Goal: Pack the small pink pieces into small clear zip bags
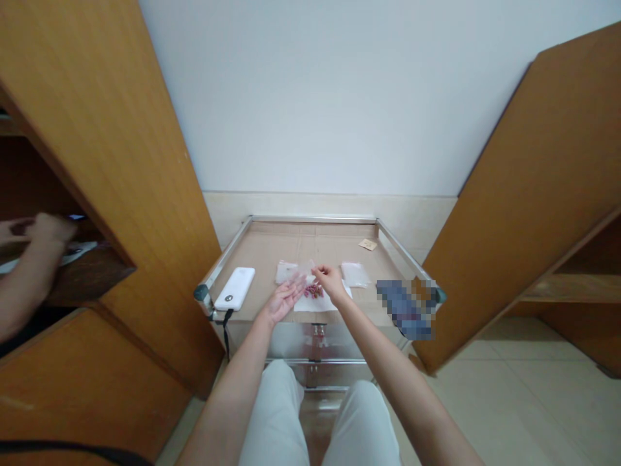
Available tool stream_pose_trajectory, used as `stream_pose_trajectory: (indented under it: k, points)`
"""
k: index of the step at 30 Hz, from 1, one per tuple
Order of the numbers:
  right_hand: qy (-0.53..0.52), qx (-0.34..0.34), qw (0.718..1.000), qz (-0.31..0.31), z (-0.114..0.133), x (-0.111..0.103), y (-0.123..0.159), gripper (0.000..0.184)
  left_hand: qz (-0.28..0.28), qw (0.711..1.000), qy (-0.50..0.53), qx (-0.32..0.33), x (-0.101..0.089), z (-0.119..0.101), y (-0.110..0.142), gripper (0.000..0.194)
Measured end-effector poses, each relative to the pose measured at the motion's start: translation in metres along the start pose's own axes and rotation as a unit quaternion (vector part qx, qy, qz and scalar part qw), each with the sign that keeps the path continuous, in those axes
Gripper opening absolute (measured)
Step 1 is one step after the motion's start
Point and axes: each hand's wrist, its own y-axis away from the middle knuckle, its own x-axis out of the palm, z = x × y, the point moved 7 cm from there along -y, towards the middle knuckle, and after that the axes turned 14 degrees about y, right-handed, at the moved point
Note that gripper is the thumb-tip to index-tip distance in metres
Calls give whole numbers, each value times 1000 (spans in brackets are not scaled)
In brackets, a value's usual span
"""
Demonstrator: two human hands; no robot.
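Note:
My left hand (286, 299) is turned palm up above the cardboard-lined tray, its fingers stretched out. Close to its fingertips is a small clear plastic bag (306, 266), whose edge my right hand (328, 281) pinches between thumb and fingers. Whether the bag also touches the left fingers is hard to tell. Beneath both hands, small reddish-pink pieces (314, 291) lie in a pile on a white sheet (303, 304); their kind is too small to make out. Behind the left hand are clear bags (284, 270), and right of the right hand lies another stack of clear bags (356, 274).
A white power bank (236, 288) with a black strap lies at the tray's left. A small tan card (367, 244) is at the back right, and a blurred-out dark item (407, 309) at the right corner. Wooden cabinets flank the metal-edged tray (315, 220); another person's hand (48, 230) is at far left.

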Motion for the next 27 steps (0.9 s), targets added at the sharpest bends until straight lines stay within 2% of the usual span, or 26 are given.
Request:
stream_pose_trajectory:
  k: [4,8,10,14,23,27]
  points:
    - [-30,2,1000,9,2,-4,1,16,-7,1000,12,-4,3,-2,2,37]
    - [-40,12,996,83,1,2,6,15,-35,999,18,-5,0,-3,0,27]
    - [-23,0,992,122,1,7,9,16,-55,999,3,-2,-3,-2,-2,25]
    - [12,-33,983,181,0,17,14,20,-88,995,-35,21,-7,-1,-3,9]
    - [25,-44,982,182,-5,20,18,17,-96,993,-47,41,-5,0,-2,8]
    - [-14,-47,985,168,-7,16,19,20,-102,993,-48,43,-4,-1,-1,9]
